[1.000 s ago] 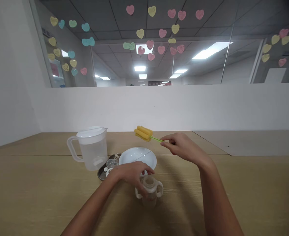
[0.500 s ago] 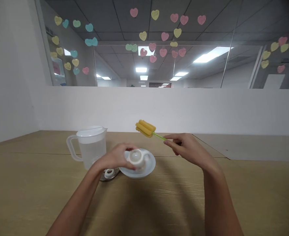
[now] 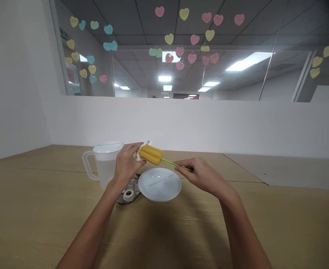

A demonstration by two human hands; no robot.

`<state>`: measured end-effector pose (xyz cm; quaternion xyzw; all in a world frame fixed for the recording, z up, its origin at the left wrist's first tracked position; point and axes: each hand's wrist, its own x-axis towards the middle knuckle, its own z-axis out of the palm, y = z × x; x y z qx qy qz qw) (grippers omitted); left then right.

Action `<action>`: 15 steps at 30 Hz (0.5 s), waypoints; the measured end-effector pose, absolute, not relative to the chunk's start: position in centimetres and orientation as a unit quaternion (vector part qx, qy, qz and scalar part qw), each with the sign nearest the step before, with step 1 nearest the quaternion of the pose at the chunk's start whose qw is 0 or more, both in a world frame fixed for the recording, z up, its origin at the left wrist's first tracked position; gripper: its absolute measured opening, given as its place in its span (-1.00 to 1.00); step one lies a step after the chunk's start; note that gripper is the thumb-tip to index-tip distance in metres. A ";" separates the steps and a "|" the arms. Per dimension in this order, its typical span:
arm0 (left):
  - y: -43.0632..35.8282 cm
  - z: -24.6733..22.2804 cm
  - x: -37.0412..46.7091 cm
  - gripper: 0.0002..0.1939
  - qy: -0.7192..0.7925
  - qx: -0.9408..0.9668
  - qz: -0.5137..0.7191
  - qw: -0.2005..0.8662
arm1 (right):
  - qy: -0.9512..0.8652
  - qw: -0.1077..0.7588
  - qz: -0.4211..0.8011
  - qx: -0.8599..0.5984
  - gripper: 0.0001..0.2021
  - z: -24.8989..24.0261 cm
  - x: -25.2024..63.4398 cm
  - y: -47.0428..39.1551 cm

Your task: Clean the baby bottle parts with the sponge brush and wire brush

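Sponge (image 3: 151, 154) that is yellow and puffy sits on the end of a thin green stick (image 3: 169, 161). It is up in the air, over the back of a white bowl (image 3: 164, 190). The right hand (image 3: 202, 172) holds the stick from the side, with its thumb and fingers pinching it. The stick tips a bit, with the sponge end higher.

The left hand (image 3: 127, 162) has its fingers bent around a small white bottle (image 3: 138, 155). The fingers are on top and the thumb is below. The sponge is right at the bottle and hides most of it, so I cannot tell if the two touch.

The bowl is round and sits on the brown tabletop (image 3: 55, 201), under the sponge. A thin line goes across the inside of the bowl. Just left of the bowl is a shiny metal tray (image 3: 126, 202). A white ring (image 3: 129, 194) with a dark hole lies on it, next to some clear things that are too small to name. Behind the left hand is a big cloudy jug (image 3: 104, 170) with a lid (image 3: 108, 147) and a handle on its left side. At the back is a white wall (image 3: 119, 119), and paper hearts (image 3: 184, 14) are stuck on the glass above it.
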<state>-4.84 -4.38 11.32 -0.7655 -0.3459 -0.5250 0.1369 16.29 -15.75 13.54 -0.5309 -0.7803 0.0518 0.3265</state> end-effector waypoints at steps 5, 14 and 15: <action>-4.7 10.9 -4.5 -0.56 -0.298 -0.776 -0.500 0.243 | -0.781 0.291 0.047 -0.550 -0.66 13.5 15.9 -16.4; -6.6 9.1 -1.2 -0.49 -0.256 -0.850 -0.390 0.246 | -0.738 0.218 -0.098 -0.631 -0.69 12.0 13.1 -13.9; -6.6 9.2 -1.3 -0.47 -0.259 -0.848 -0.395 0.240 | -0.737 0.227 -0.094 -0.629 -0.69 11.8 13.0 -13.7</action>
